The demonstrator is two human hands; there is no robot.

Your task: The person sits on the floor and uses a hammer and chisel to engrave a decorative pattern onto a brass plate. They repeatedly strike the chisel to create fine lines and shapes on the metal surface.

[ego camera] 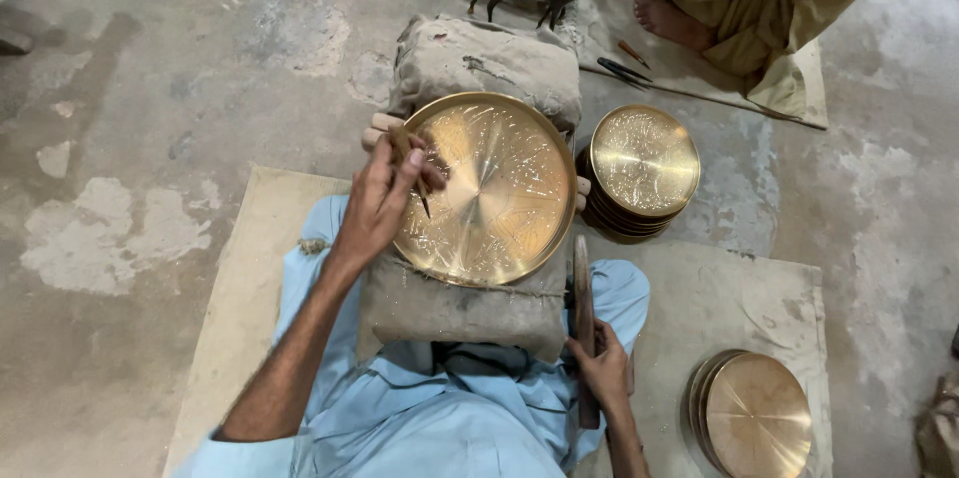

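Rough concrete floor, tan mat over it; brass tray (489, 188) lies flat on stuffed sandbag cushion (465, 303) across lap. Left hand (385, 200) closed around small chisel (412, 170) at tray's left rim; chisel's long axis runs steeply down, tip toward tray centre. Right hand (602, 368) wrapped about wooden mallet (583, 323), just beside tray's lower right edge; mallet's long axis points away from body, head end nearest tray. Left hand nearer.
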